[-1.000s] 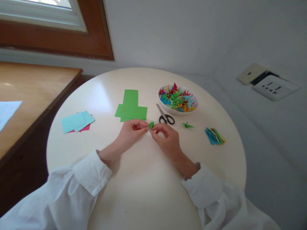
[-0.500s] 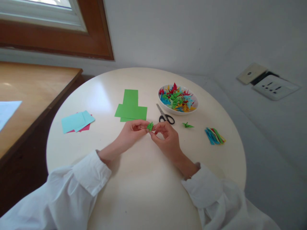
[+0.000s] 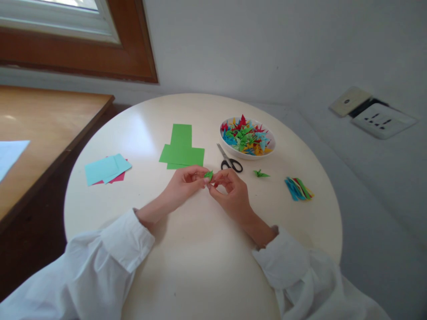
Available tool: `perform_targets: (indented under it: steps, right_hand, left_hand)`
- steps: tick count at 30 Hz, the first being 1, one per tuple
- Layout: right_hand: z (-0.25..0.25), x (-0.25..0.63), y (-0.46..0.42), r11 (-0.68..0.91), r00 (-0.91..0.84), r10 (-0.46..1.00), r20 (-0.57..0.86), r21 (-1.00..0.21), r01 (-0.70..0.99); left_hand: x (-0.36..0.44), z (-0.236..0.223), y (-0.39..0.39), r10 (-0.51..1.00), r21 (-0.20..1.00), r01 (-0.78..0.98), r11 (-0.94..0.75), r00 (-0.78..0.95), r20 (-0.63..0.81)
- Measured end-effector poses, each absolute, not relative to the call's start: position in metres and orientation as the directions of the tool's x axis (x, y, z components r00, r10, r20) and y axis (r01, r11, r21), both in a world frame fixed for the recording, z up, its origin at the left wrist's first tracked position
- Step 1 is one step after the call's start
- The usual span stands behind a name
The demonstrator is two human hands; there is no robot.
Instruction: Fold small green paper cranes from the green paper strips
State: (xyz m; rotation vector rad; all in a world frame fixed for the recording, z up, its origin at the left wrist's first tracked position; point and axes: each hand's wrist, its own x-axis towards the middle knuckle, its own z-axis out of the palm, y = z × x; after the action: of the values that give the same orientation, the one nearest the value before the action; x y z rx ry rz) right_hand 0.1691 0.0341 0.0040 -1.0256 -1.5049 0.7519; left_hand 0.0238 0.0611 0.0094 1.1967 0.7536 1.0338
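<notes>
Between my two hands is a small folded piece of green paper (image 3: 208,175), partly covered by fingers. My left hand (image 3: 187,181) pinches it from the left with thumb and fingertips. From the right, the thumb and fingers of my right hand (image 3: 232,191) close on its other side. Just beyond my hands lie green paper sheets (image 3: 182,149), overlapping one another. Scissors (image 3: 230,162) with black handles rest behind my right hand. A finished green paper crane (image 3: 260,174) lies to the right of that hand.
A white bowl (image 3: 248,156) full of colourful paper cranes stands at the back right of the round white table (image 3: 200,266). Paper strips (image 3: 299,189) lie at the right. Light blue sheets (image 3: 103,170) over red ones lie at the left. A wall socket (image 3: 382,121) is at the right.
The green paper in my fingers has turned slightly and shows a smaller face. My hands stay in nearly the same place.
</notes>
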Motion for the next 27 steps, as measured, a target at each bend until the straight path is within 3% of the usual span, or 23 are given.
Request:
perform_targets:
  steps: [13,27]
  right_hand:
    - [0.0038,0.1739,0.0344,0.457,-0.010,0.884,0.467,-0.862,0.217]
    - [0.0064,0.1750,0.0332,0.519,-0.038,0.839,0.542,-0.778,0.353]
  left_hand:
    - [0.0233,0.0118,0.0612,0.867,0.848,-0.395,0.353,0.479,-0.138]
    - [0.0217,0.0147,0.0604,0.835,0.855,-0.385,0.347,0.542,-0.095]
